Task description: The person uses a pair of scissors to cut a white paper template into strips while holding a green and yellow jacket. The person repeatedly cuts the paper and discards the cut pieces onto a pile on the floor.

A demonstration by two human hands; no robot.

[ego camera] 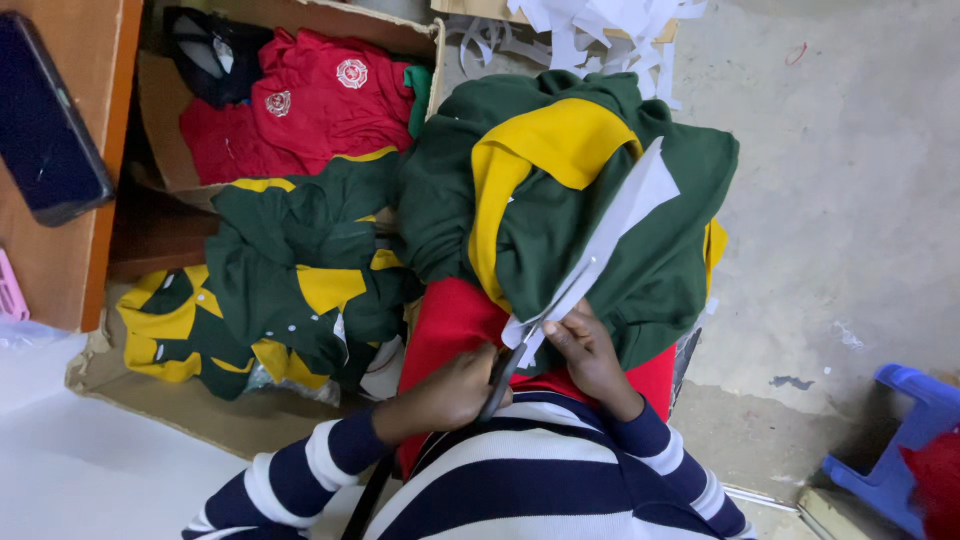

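My left hand point(450, 392) grips the dark handles of a pair of scissors point(508, 366), whose blades meet the lower end of a long white strip of material point(612, 228). My right hand point(588, 352) pinches that same lower end of the strip from the right. The strip runs up and to the right across a green-and-yellow garment point(640, 260) heaped on my lap. A red garment point(452, 318) lies under it, above my striped sweater.
A cardboard box point(155, 110) with red shirts point(320, 100) stands at the upper left, and green-and-yellow garments point(285, 285) are piled in front of it. A dark phone point(45, 120) lies on a wooden surface. White scraps point(590, 25) sit at the top; a blue stool point(900, 440) stands at right.
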